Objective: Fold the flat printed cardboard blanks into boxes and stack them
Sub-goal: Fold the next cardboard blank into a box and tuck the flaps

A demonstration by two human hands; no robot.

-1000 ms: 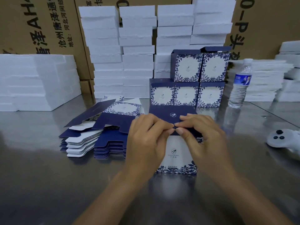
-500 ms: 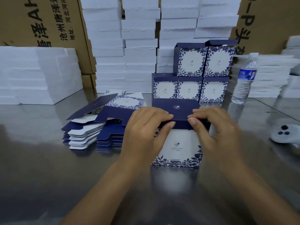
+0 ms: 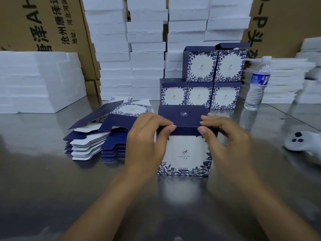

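A box point(image 3: 184, 153) stands on the table point(image 3: 43, 188) between the left hand point(image 3: 147, 141) and the right hand point(image 3: 225, 141), which meet it at the lid's front edge. A pile of flat blanks point(image 3: 97, 141) lies just left of it, and behind it finished boxes point(image 3: 199, 96) stand three in a row with two on top. A bottle point(image 3: 258, 84) stands right of that stack, with foam slabs point(image 3: 147, 58) behind.

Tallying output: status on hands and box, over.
Left grip, right grip pinch front edge of lid. Box upright on table, lid folded over. Five finished boxes stacked behind. Blanks lie left.
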